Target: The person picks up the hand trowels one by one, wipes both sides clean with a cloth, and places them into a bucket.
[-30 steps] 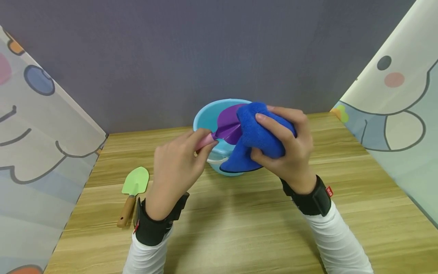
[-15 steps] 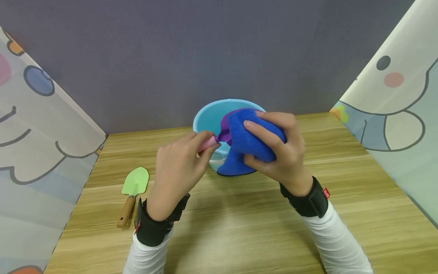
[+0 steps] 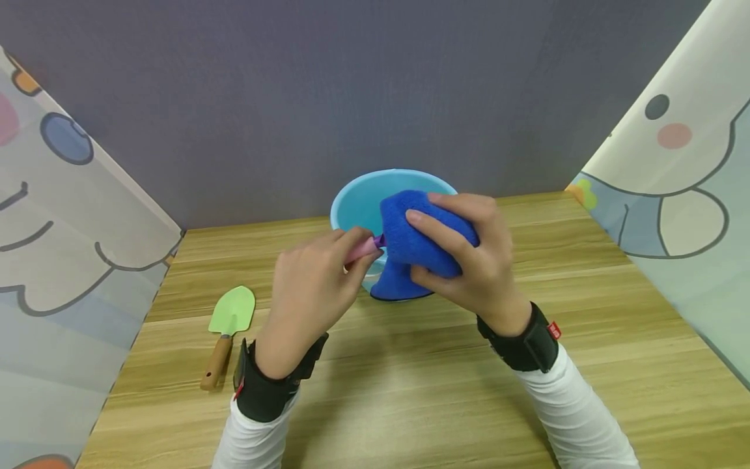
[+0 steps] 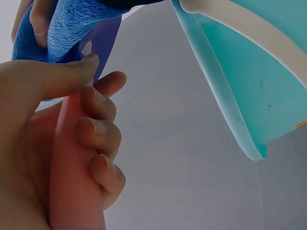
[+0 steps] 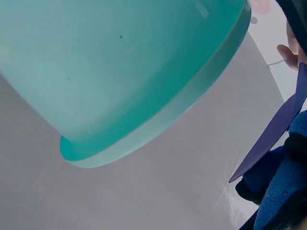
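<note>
Above the front of a light blue bucket (image 3: 359, 203), my left hand (image 3: 313, 286) grips the pink handle (image 4: 74, 167) of a small shovel. Its purple blade (image 5: 268, 136) is mostly covered in the head view by a blue cloth (image 3: 418, 234), but an edge shows in the right wrist view. My right hand (image 3: 474, 260) holds the cloth bunched over the blade, fingers on top and thumb below. A loose corner of the cloth hangs down in front of the bucket.
A trowel with a green blade (image 3: 233, 311) and wooden handle lies on the wood-grain table (image 3: 422, 391), left of my left wrist. Behind the bucket rises a grey panel (image 3: 263, 117). Cartoon-printed sheets (image 3: 674, 182) flank both sides.
My right hand has moved left and slightly down with the cloth, along the blade toward the handle. The purple blade, largely visible before, is now almost hidden. My left hand has shifted slightly right.
</note>
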`<state>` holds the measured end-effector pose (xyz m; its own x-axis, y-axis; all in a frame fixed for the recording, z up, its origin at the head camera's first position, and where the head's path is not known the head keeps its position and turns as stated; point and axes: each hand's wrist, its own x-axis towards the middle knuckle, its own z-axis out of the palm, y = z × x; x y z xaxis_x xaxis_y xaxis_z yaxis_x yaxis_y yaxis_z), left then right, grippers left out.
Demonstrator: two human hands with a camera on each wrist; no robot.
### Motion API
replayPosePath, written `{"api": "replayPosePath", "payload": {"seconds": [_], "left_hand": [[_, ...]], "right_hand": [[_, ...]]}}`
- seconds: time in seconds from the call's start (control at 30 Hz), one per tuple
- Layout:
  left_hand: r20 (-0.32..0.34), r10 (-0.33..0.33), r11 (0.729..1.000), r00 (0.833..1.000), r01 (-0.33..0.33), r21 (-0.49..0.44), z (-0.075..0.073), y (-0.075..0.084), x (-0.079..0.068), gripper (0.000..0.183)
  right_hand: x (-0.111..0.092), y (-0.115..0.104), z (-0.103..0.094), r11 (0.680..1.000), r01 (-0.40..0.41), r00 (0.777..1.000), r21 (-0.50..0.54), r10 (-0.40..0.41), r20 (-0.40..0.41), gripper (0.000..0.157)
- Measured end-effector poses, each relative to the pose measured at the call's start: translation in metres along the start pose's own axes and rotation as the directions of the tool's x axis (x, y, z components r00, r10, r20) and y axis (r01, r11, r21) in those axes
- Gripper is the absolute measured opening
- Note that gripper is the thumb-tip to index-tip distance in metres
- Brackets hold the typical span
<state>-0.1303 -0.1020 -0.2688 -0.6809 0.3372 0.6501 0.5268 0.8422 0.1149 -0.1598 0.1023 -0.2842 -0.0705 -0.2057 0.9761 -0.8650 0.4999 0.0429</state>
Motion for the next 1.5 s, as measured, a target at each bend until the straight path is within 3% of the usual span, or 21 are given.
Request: {"api": "replayPosePath", "payload": {"seconds": [0.23, 0.6, 0.97, 1.5], "left_hand": [[0.014, 0.039, 0.999, 0.999, -0.04, 0.028, 0.0, 0.002, 0.0, 0.016], [-0.016, 0.069, 0.995, 0.998, -0.067, 0.073, 0.0, 0.003, -0.001, 0.015], [-0.078, 0.084, 0.992, 0.993, -0.076, 0.099, -0.002, 0.011, 0.0, 0.027], [-0.07, 0.093, 0.991, 0.993, -0.086, 0.102, -0.002, 0.01, 0.0, 0.025]], "right_hand": [[-0.001, -0.001, 0.001, 0.999, 0.019, 0.996, -0.051, -0.014, 0.087, 0.036], [0.0, 0.0, 0.001, 0.997, -0.009, 0.992, -0.074, 0.019, 0.128, 0.039], [0.002, 0.001, 0.003, 0.998, -0.025, 0.996, -0.058, 0.03, 0.078, 0.04], [0.001, 0.001, 0.002, 0.998, -0.033, 0.994, -0.048, 0.038, 0.101, 0.038]]}}
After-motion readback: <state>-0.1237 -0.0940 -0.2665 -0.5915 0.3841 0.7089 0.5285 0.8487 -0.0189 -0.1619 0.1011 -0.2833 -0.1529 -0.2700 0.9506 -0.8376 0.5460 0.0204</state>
